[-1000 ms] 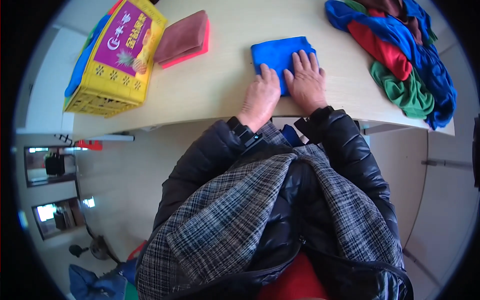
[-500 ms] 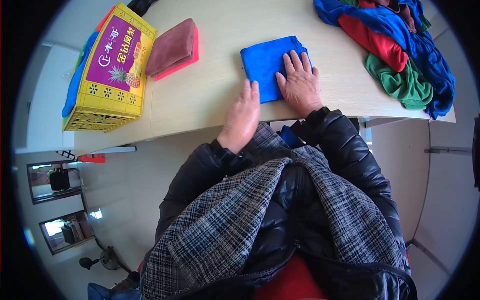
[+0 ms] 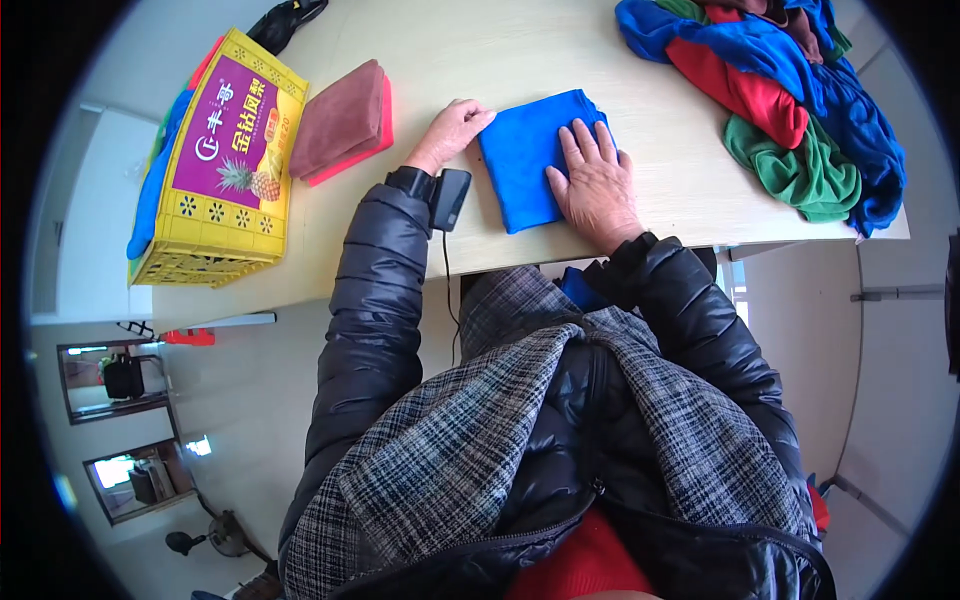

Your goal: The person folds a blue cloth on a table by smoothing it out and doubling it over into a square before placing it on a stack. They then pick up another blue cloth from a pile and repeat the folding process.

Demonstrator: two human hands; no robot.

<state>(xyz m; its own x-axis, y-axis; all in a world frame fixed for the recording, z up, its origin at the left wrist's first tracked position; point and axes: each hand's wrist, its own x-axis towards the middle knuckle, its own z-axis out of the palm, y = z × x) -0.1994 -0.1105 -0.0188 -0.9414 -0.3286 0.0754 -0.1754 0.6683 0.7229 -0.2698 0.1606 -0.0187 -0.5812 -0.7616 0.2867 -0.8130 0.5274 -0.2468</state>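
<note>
Yellow crate (image 3: 218, 160), brown cloth (image 3: 338, 118), cloth heap (image 3: 785, 105), right hand (image 3: 597, 188) flat on blue cloth (image 3: 522, 165), left hand (image 3: 453, 132) beside, grip unclear

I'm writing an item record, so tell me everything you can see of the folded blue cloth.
The blue cloth is bright, plain and soft-looking, like fabric, folded into a squarish shape. It lies flat on the pale table, slightly askew to the front edge, with layered edges at its far right corner. The right hand lies palm-down over its right part; the left hand is at its far left corner, contact unclear.
</note>
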